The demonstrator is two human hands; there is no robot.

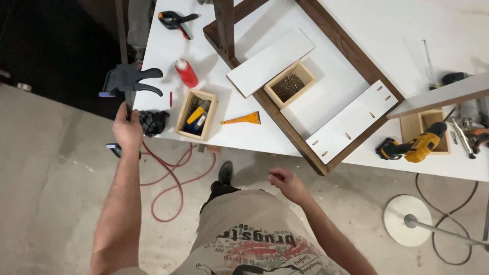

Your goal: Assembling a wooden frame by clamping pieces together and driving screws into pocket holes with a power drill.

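My left hand [127, 130] is clenched around the bar of the black bar clamp [131, 81] at the left edge of the white table [168, 51]. The bar runs vertically, head above my fist and lower jaw below it. My right hand [288, 184] hangs free off the front edge, fingers loosely curled, holding nothing, well apart from the clamp. 1 small wooden box [196, 114] stands just beside the clamp head.

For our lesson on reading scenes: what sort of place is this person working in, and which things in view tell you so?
Most likely a woodworking workshop. The left hand grips a bar clamp at the edge of a white workbench; a dark wooden frame and a yellow cordless drill lie on it, above a bare concrete floor.
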